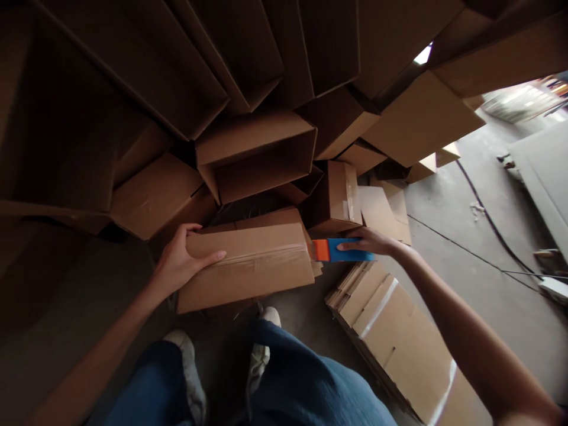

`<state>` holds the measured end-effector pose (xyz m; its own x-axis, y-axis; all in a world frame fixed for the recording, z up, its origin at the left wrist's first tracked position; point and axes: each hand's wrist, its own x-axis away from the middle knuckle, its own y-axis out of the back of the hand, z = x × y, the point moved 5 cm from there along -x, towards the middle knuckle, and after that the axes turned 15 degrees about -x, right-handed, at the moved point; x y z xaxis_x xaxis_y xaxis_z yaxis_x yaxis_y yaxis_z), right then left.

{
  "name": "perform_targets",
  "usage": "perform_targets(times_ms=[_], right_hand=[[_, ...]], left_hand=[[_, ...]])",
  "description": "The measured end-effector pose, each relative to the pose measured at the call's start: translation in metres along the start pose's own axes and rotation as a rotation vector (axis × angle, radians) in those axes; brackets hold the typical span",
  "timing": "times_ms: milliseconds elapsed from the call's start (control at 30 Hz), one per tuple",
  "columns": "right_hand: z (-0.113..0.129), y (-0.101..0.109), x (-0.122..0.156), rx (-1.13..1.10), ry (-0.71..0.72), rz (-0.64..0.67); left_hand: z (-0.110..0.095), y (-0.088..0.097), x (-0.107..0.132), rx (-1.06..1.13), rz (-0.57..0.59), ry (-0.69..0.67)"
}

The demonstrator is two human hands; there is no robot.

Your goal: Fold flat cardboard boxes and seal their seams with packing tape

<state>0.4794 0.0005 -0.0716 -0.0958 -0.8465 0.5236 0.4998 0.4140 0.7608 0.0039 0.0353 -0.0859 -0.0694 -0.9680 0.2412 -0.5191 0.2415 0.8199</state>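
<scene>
A closed brown cardboard box (246, 269) lies in front of me, with a band of transparent packing tape (261, 255) along its top. My left hand (181, 263) grips the box's left end, thumb across the top face. My right hand (361, 241) is shut on a tape dispenser (341, 250) with a blue handle and an orange head. The dispenser's head sits against the box's right end. The tape roll is hidden behind the dispenser and my fingers.
Large open cardboard boxes (255, 157) are heaped ahead and to the left. A stack of flattened cardboard (390, 337) lies to the right, by my feet (266, 349). Black cables (492, 219) cross the concrete floor (470, 236). A pale panel (544, 177) leans at the right.
</scene>
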Motion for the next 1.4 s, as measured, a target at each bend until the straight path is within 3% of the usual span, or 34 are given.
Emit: perform_targets(times_ms=[100, 167, 267, 367, 567, 700, 867, 967, 1100, 1200, 1300, 1400], right_hand=[[0.025, -0.034, -0.009, 0.013, 0.0, 0.097], [0.043, -0.046, -0.007, 0.076, 0.032, 0.069], [0.06, -0.049, 0.005, 0.152, 0.063, 0.004], [0.067, -0.047, 0.021, 0.207, 0.105, 0.033], [0.08, -0.047, 0.045, 0.271, 0.32, 0.061], [0.089, -0.064, 0.05, 0.358, 0.294, 0.04], [0.104, -0.112, 0.038, 0.431, 0.211, 0.108], [0.111, -0.118, 0.027, 0.411, 0.191, 0.116], [0.108, -0.091, 0.023, 0.383, 0.162, 0.078], [0.101, -0.08, 0.024, 0.323, 0.156, -0.094], [0.089, -0.106, 0.023, 0.329, 0.154, -0.247], [0.077, -0.151, 0.016, 0.314, 0.156, -0.239]], left_hand=[[0.003, 0.0, -0.001, 0.013, 0.013, -0.003], [0.006, 0.001, -0.003, 0.023, 0.022, 0.003], [0.009, 0.001, -0.004, 0.029, 0.033, 0.005], [0.01, 0.002, -0.005, 0.019, 0.04, 0.005], [0.009, 0.004, -0.005, 0.03, 0.049, -0.022], [0.003, 0.006, -0.005, -0.007, 0.056, -0.034], [-0.003, 0.005, -0.003, -0.014, 0.03, -0.048], [-0.001, 0.003, -0.002, 0.016, 0.024, -0.049], [0.014, 0.007, -0.001, 0.042, 0.026, -0.026], [0.036, 0.016, 0.002, 0.108, 0.003, -0.044], [0.063, 0.023, 0.007, 0.218, 0.041, -0.072], [0.083, 0.026, 0.013, 0.323, 0.104, -0.129]])
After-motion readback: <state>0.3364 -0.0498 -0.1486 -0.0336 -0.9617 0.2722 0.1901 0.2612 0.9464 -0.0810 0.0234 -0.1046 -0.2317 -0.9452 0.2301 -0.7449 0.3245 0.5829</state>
